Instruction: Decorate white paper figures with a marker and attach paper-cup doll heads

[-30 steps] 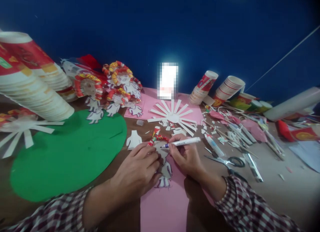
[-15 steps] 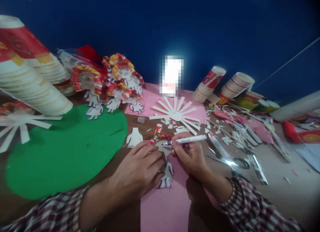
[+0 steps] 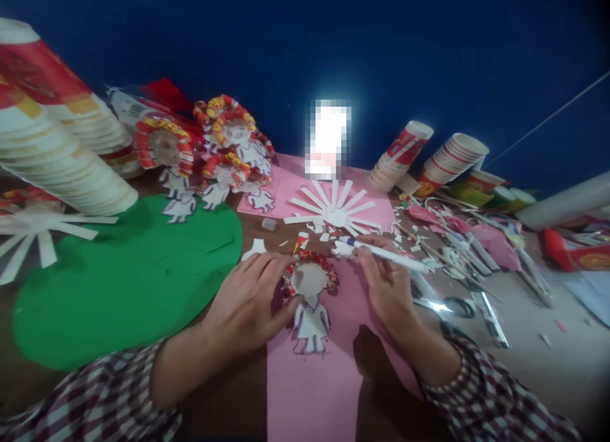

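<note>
A paper doll [image 3: 312,324] with a blank round face and a red curled-paper ring around its head lies on the pink paper [image 3: 309,404]. Purple lines outline its white dress and legs. My left hand [image 3: 252,296] holds the doll by the left side of its head, thumb below and fingers at the ring. In my right hand [image 3: 388,286] is a white marker pen [image 3: 395,258], its purple tip pointing left, off the doll. Just beyond my left fingers lies a white paper body cutout [image 3: 255,248], partly covered.
A green oval sheet [image 3: 143,283] lies to the left, below finished paper dolls [image 3: 176,207]. Paper cup stacks [image 3: 90,169] lean at far left, with others [image 3: 452,162] at back right. Scissors [image 3: 457,305], sticks and paper scraps lie right. A white strip fan [image 3: 336,216] is ahead.
My right hand has moved right and lifted the marker pen away from the doll's face. My left hand has shifted left, uncovering the doll's face and dress.
</note>
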`<action>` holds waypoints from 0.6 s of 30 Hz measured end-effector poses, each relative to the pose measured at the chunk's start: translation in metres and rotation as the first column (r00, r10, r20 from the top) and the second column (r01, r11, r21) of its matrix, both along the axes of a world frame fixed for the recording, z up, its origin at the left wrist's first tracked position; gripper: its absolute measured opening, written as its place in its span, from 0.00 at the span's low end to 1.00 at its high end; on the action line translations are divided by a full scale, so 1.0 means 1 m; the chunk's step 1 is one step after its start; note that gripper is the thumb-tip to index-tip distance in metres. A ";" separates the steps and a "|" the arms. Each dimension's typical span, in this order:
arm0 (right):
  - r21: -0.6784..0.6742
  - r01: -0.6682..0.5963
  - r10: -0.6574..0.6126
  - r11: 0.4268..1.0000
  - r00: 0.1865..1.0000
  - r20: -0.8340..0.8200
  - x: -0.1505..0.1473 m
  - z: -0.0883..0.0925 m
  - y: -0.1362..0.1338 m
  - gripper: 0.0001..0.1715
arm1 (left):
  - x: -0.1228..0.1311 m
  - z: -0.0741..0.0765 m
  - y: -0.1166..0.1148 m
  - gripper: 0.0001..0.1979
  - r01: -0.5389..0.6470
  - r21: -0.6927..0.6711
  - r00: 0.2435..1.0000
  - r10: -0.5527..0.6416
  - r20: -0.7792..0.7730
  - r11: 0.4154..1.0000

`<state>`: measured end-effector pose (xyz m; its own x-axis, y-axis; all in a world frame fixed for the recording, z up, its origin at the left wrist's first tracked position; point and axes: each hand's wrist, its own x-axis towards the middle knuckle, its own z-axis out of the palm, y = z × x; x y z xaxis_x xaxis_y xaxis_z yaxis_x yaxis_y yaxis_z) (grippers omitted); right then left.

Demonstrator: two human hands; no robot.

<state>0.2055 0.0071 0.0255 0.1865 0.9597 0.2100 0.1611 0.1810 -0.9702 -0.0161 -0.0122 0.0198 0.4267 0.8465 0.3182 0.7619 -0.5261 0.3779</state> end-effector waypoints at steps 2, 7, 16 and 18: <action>-0.026 0.042 -0.043 0.999 0.999 -0.033 0.001 0.002 -0.002 0.10 | 0.000 -0.001 0.001 0.20 0.005 -0.002 1.000 -0.005 0.012 1.000; -0.094 0.031 -0.039 0.995 0.996 -0.081 0.001 0.006 -0.015 0.10 | 0.001 -0.003 0.002 0.19 0.017 0.017 0.999 -0.018 0.031 1.000; -0.157 0.067 -0.090 0.985 0.985 -0.145 -0.006 0.007 -0.037 0.09 | 0.001 -0.002 0.002 0.21 0.059 0.063 0.998 -0.061 0.034 0.996; -0.144 0.057 -0.079 0.988 0.985 -0.152 -0.005 0.006 -0.037 0.10 | 0.001 -0.002 0.001 0.21 0.070 0.066 0.997 -0.072 0.029 0.995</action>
<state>0.2003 -0.0294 0.0319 0.2726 0.9614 0.0386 0.0123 0.0366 -0.9993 -0.0154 -0.0109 0.0182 0.4740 0.7915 0.3859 0.7099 -0.6028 0.3642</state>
